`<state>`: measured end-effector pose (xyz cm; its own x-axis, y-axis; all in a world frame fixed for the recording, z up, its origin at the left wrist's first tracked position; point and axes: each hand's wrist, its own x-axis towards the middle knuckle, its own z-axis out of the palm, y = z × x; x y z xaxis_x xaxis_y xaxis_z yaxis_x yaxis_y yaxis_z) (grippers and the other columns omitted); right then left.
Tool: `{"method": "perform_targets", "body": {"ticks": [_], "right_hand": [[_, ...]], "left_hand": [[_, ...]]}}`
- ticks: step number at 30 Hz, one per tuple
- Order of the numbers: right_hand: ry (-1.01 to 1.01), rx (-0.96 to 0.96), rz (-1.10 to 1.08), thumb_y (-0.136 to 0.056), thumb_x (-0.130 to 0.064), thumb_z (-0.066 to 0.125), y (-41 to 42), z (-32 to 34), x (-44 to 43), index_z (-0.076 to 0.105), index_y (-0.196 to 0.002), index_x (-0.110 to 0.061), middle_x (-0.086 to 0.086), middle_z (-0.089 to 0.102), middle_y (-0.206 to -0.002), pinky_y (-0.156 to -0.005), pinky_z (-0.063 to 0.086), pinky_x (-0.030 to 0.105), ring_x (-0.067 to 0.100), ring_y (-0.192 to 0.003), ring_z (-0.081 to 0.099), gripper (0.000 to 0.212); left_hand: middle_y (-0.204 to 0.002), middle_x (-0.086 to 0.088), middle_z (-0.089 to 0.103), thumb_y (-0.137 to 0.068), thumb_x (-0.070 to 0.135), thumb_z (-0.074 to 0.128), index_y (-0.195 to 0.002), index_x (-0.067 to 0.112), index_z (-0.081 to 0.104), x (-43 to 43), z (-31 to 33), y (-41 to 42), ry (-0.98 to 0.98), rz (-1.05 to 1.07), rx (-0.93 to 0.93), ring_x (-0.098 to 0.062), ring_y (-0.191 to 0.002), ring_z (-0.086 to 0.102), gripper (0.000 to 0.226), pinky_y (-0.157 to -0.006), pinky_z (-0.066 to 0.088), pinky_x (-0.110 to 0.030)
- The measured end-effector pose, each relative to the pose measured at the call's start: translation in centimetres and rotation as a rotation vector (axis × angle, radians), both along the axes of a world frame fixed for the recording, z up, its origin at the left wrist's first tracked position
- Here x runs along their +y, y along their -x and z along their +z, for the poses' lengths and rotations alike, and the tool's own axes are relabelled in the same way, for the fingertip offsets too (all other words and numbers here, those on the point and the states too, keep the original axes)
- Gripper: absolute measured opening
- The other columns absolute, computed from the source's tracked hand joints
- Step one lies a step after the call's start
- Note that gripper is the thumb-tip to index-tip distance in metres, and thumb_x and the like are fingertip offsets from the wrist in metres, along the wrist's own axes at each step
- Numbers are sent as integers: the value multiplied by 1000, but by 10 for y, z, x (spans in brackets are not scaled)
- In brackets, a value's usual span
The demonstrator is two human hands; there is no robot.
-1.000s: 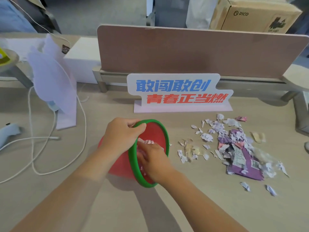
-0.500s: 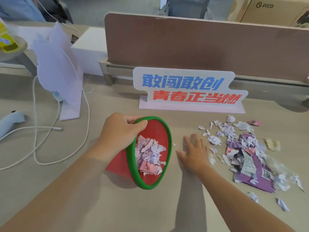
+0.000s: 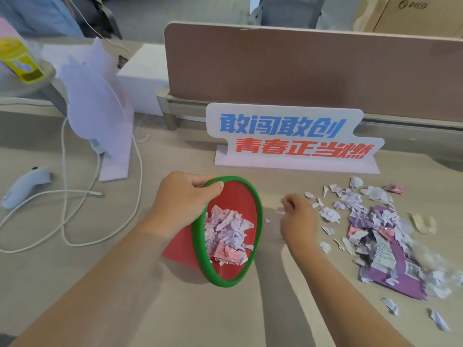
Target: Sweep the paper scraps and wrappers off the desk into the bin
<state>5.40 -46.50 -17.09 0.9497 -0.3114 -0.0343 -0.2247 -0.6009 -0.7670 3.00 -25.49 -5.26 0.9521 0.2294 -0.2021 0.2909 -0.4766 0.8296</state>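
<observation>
The left hand (image 3: 180,204) has a closed grip on the green rim of the bin (image 3: 233,189), which lies tilted on the table (image 3: 125,284), mouth to the right, some paper already inside. The right hand (image 3: 298,221) is curled, perhaps pinching one small piece; I cannot tell surely. The scraps (image 3: 350,204) and purple wrapper (image 3: 400,274) lie right. They are light and thin, probably easier to slide together than to pick.
</observation>
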Motion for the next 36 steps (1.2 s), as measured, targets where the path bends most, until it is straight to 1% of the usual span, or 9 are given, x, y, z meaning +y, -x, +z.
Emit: {"method": "perform_targets", "body": {"ticks": [4,8,10,12,16,22,25,30,36], "right_hand": [[-155,-205,376,-89,-18,42,35,46,71,63,-88,-18,5,66,-90,-77,42,30,21,-84,57,20],[174,-22,844,-86,-49,23,48,29,95,55,-119,-34,-5,53,-135,-108,22,48,28,-134,32,49],[-30,-56,772,-87,-53,26,51,33,83,55,-124,-33,-9,50,-138,-113,13,35,12,-136,27,51],[-251,-188,481,-86,-47,40,55,33,61,68,-107,-26,-13,63,-113,-102,28,16,-4,-116,46,41],[26,5,50,-83,-22,58,45,-12,1,66,-99,-14,6,59,-102,-86,40,29,24,-100,54,20],[217,340,223,-88,-16,54,45,-58,-36,55,-84,-11,7,51,-89,-67,41,37,27,-83,49,7],[154,423,167,-87,-13,51,36,-51,-31,49,-72,-11,9,54,-81,-57,33,33,25,-71,47,15],[-111,49,33,-89,-15,54,36,2,11,56,-79,-13,4,60,-79,-61,33,27,21,-72,52,11],[-182,-132,406,-87,-25,56,44,38,47,71,-85,-19,-18,64,-78,-72,43,16,4,-77,58,16]], "left_hand": [[-77,-12,77,-81,27,72,-75,20,80,-2,-2,2,-18,-17,-6,-16,-72,73,12,-75,53,-29],[-83,-13,77,-81,26,72,-69,30,75,-4,0,4,-43,-28,-25,-11,-72,66,12,-71,50,-23],[-84,-3,79,-81,27,72,-84,24,81,-1,1,4,-45,-10,-20,-10,-83,72,9,-74,51,-21],[-81,2,79,-81,29,72,-93,23,81,2,1,5,-37,8,-9,-9,-80,73,16,-74,54,-22],[-74,8,77,-80,30,72,-93,26,80,4,0,6,-15,30,-8,-3,-72,71,15,-63,50,-10],[-72,6,77,-80,33,70,-69,54,72,1,2,9,-41,-43,-11,-3,-76,69,24,-73,53,-20],[-71,16,75,-80,33,70,-79,40,75,0,2,7,-37,-25,-3,7,-72,67,9,-70,49,-13],[-77,-3,78,-79,34,70,-56,48,70,-1,4,1,-32,-14,19,-12,-77,72,27,-75,55,-28],[-82,-14,76,-79,32,69,-64,37,76,-1,5,0,-33,-34,16,-24,-82,72,18,-76,55,-36]]}}
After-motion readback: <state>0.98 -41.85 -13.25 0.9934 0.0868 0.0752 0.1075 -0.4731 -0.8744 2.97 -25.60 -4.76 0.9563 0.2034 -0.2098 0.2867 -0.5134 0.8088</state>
